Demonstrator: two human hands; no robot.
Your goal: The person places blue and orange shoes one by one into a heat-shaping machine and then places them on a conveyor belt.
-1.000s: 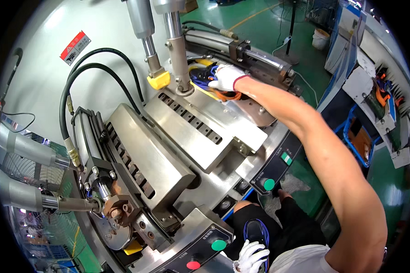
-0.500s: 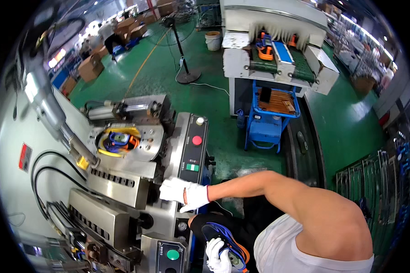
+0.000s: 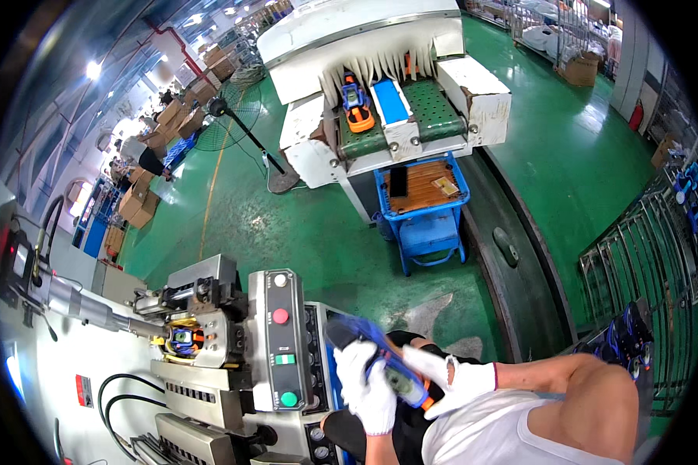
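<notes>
A dark sneaker [image 3: 399,381] with blue and orange sole edges is held in front of my body, its far end smeared by motion. My left hand [image 3: 364,389], in a white knit glove, is closed around the near-left side of the shoe. From the right my right hand [image 3: 459,383], gloved the same way, grips the shoe's other side, thumb toward me. Left of the hands, another blue and orange shoe [image 3: 184,339] sits clamped in a metal press [image 3: 229,341]. Beside the press runs a grey control panel [image 3: 274,345] with red, white and green buttons.
Ahead, a white conveyor machine [image 3: 364,46] carries an orange and blue shoe [image 3: 357,108] on its green belt. Below it stands a blue cart [image 3: 423,213] with a wooden top. A floor fan [image 3: 252,139] is at far left, a metal rack [image 3: 636,271] at right.
My right hand has left the machine panel and come onto the shoe. The shoe, in my left hand, has been lifted away from my lap. The view has turned toward the right.
</notes>
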